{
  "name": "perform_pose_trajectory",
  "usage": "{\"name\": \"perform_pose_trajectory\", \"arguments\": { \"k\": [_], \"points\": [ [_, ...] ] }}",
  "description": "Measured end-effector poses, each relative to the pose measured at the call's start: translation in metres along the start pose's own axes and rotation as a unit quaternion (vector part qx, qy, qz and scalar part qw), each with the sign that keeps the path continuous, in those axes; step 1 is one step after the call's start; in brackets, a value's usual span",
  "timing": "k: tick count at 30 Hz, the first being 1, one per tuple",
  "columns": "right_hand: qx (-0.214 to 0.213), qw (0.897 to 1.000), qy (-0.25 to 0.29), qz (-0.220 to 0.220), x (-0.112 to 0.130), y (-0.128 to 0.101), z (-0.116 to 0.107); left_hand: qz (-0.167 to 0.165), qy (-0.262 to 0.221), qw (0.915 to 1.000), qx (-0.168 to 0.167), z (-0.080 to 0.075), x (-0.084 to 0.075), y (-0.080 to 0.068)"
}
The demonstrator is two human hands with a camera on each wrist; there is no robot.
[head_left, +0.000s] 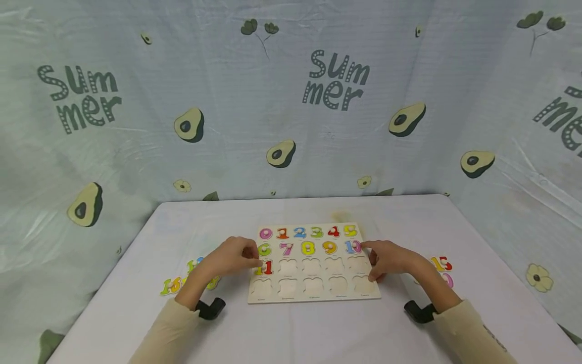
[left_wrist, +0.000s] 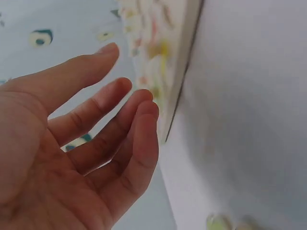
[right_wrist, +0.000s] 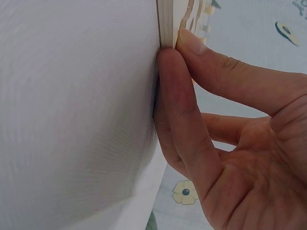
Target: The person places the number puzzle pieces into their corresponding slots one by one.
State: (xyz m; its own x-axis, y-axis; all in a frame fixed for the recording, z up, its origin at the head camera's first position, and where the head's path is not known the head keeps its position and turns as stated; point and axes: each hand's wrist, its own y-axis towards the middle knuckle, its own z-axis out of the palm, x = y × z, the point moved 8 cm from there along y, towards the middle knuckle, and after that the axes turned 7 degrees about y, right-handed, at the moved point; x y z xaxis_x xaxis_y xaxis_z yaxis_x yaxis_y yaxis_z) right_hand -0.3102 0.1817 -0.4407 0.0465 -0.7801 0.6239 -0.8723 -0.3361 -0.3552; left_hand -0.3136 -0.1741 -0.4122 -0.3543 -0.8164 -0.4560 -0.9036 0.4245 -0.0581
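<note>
A wooden number puzzle board (head_left: 322, 301) lies mid-table. Its top two rows hold the colourful knobbed numbers 0 to 10. An 11 piece (head_left: 264, 267) sits at the left end of the third row, and the other recesses of the lower two rows are bare. At the board's left side is my left hand (head_left: 234, 257), fingertips close by the 11; the left wrist view shows its fingers (left_wrist: 139, 143) loosely bent with nothing between them. My right hand (head_left: 390, 258) pinches the board's right edge (right_wrist: 166, 24), thumb on the upper face and fingers against the side.
Left of the board, partly behind my left forearm, lie several loose number pieces, among them a 16 (head_left: 171, 286). On the right, a 15 piece (head_left: 441, 263) and a pink-ended piece (head_left: 448, 279) lie beside my right wrist. A printed cloth (head_left: 291, 116) hangs behind the table.
</note>
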Motion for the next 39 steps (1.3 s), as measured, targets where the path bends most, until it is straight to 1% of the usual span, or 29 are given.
{"name": "perform_pose_trajectory", "arguments": {
  "k": [2,5,10,13,16,20,25,28,32,35,37,39],
  "points": [
    [0.001,1.000,0.003,-0.001,-0.001,0.000,0.000,-0.006,-0.005,0.9999,-0.009,-0.011,0.008,-0.003],
    [0.001,1.000,0.003,-0.005,-0.001,0.001,0.000,-0.018,-0.011,0.9993,-0.032,-0.030,0.021,-0.010],
    [-0.003,1.000,0.001,-0.006,-0.002,0.000,-0.001,-0.018,-0.018,0.9975,-0.066,-0.061,0.038,-0.028],
    [-0.005,1.000,0.002,-0.005,-0.002,0.000,-0.002,-0.020,-0.020,0.9966,-0.078,-0.072,0.050,-0.037],
    [-0.005,1.000,0.004,-0.005,-0.002,0.000,-0.002,-0.026,-0.022,0.9961,-0.081,-0.079,0.063,-0.044],
    [-0.005,1.000,0.009,-0.004,-0.003,-0.001,-0.001,-0.047,-0.029,0.9961,-0.069,-0.078,0.080,-0.050],
    [-0.005,1.000,0.012,-0.002,-0.002,-0.002,0.000,-0.083,-0.024,0.9952,-0.046,-0.070,0.099,-0.052],
    [-0.006,1.000,0.014,0.001,-0.002,-0.002,0.000,-0.099,-0.023,0.9942,-0.037,-0.065,0.108,-0.052],
    [-0.010,1.000,0.009,0.000,-0.001,-0.003,-0.001,-0.103,-0.031,0.9940,-0.018,-0.059,0.115,-0.051],
    [-0.012,1.000,0.004,-0.005,0.000,-0.004,-0.001,-0.103,-0.034,0.9941,-0.005,-0.055,0.117,-0.051],
    [-0.013,1.000,0.005,-0.008,0.000,-0.004,-0.001,-0.109,-0.036,0.9934,-0.002,-0.055,0.117,-0.052],
    [-0.013,1.000,0.006,-0.008,0.000,-0.004,-0.001,-0.108,-0.038,0.9935,0.001,-0.053,0.117,-0.052]
  ]
}}
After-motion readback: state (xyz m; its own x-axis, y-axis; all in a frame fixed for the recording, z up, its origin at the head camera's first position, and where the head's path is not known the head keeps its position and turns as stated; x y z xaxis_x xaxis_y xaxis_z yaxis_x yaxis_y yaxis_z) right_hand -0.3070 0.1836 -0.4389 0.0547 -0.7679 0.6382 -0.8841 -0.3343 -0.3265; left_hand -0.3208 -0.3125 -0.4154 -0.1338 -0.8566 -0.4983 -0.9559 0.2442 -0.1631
